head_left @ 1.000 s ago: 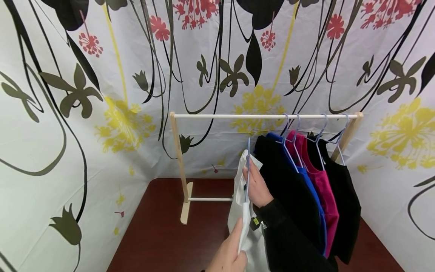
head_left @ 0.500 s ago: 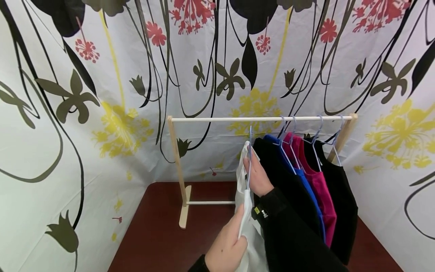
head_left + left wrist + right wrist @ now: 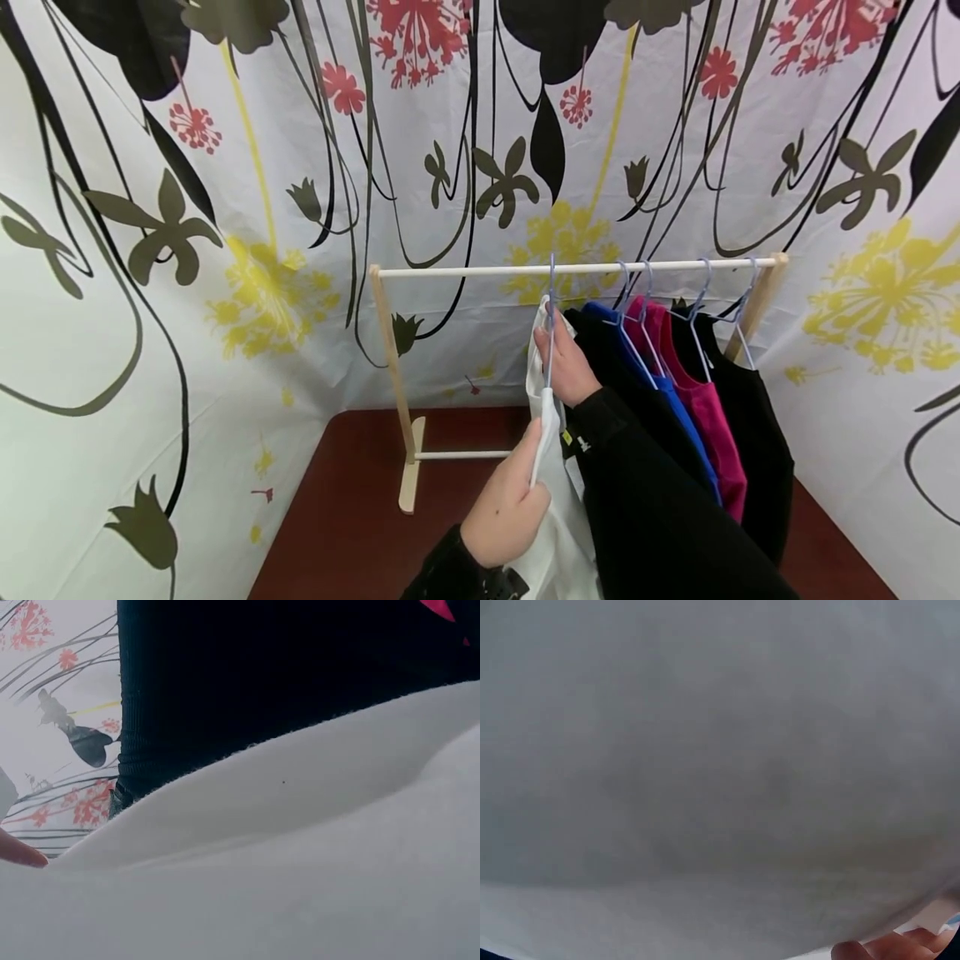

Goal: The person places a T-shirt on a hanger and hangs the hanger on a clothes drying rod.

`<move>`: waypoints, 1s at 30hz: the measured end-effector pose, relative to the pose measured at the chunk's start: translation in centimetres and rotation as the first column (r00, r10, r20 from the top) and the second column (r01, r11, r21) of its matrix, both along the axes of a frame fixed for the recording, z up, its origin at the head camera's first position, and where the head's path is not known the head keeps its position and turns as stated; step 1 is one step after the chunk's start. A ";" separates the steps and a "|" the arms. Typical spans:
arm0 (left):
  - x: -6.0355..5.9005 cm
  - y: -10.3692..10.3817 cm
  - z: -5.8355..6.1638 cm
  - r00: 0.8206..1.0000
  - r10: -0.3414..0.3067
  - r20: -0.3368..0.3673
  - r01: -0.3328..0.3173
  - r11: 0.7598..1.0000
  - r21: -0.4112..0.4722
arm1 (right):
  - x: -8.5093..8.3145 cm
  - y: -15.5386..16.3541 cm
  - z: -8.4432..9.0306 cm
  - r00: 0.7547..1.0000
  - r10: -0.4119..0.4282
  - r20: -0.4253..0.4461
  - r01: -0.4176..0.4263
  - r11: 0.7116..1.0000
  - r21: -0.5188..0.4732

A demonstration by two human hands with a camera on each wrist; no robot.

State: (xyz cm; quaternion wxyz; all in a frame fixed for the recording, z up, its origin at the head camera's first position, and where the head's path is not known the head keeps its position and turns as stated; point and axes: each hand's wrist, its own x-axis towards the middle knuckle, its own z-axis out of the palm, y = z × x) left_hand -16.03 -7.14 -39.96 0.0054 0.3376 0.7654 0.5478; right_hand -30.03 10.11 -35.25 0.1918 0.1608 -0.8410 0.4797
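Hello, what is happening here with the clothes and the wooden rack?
A person is handling a white garment on a light blue hanger. The right hand holds the hanger by its neck, with the hook at the wooden rail; whether it rests on the rail is hard to tell. The left hand pinches the white cloth lower down. To the right, black, blue, pink and black garments already hang on the rail.

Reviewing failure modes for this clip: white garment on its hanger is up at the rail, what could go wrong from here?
1. The hanger hook sits right at the rail; if it misses, the white garment may drop.
2. The left hand pinches only the fabric edge; a tug could pull the garment off the hanger.
3. The right hand is close beside the black garment and could nudge its hanger.
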 end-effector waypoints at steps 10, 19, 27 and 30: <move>-1.3 0.2 0.1 1.000 0.009 0.017 -0.009 1.000 -0.001 | -1.0 0.2 -0.1 0.999 -0.008 0.046 0.007 1.000 0.004; -2.7 0.6 0.0 0.999 -0.002 0.037 0.002 1.000 -0.001 | -2.4 0.5 -0.7 0.998 -0.013 0.061 0.012 1.000 0.022; -3.5 1.2 -1.6 0.998 -0.019 0.052 0.019 1.000 -0.010 | -3.0 1.0 -3.0 0.993 -0.058 0.107 0.053 0.997 0.048; -3.9 1.3 -2.1 0.998 -0.026 0.058 0.027 1.000 -0.003 | -3.3 1.2 -3.6 0.994 -0.082 0.075 0.078 0.995 0.056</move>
